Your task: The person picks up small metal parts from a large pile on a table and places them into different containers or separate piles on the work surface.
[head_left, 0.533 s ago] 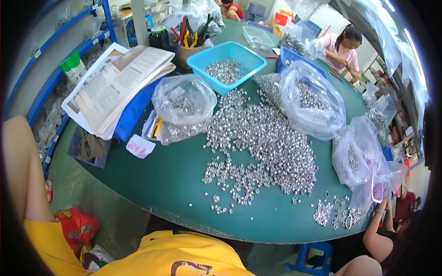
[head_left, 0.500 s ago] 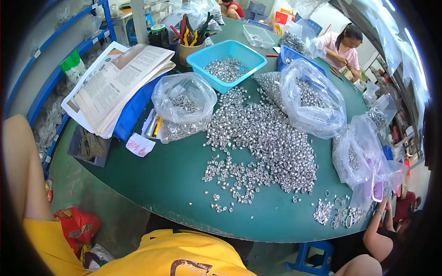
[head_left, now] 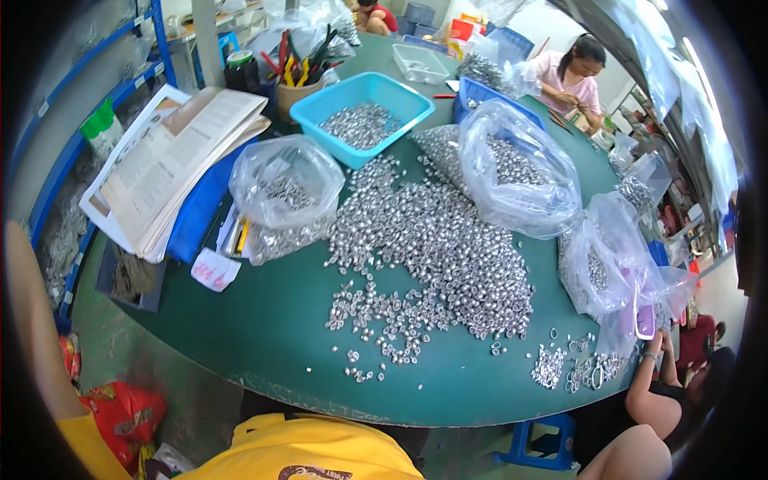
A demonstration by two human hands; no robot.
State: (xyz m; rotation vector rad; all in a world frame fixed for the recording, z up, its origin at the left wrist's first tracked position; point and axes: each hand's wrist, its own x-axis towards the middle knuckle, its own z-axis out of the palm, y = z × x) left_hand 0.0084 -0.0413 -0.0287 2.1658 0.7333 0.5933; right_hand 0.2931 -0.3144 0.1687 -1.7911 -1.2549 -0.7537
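Neither of my hands shows. My bare left arm (head_left: 38, 336) rises from a yellow sleeve along the left rim, its hand beyond the picture. Bare skin at the lower right, seemingly my right arm (head_left: 632, 458), also shows without a hand. In front of me a wide heap of small silvery metal pieces (head_left: 448, 248) lies on the green table (head_left: 240, 336), with looser pieces at its near side. Behind the heap stands a light-blue plastic basket (head_left: 416, 120) with similar pieces inside. Clear plastic bags of metal parts, one left (head_left: 280, 172) and one right (head_left: 560, 192), flank the heap.
Newspapers (head_left: 184, 160) lie over a blue bin at the left, near a pot of pliers (head_left: 296, 96). Small rings and flat pieces (head_left: 548, 368) lie at the near right. One person (head_left: 576, 80) works across the table; another's arm (head_left: 644, 384) reaches in at right. A blue stool (head_left: 536, 444) stands below.
The view has shifted, so the table and its contents appear farther left. My left arm sits somewhat lower at the left rim. The heap, basket and bags look unchanged.
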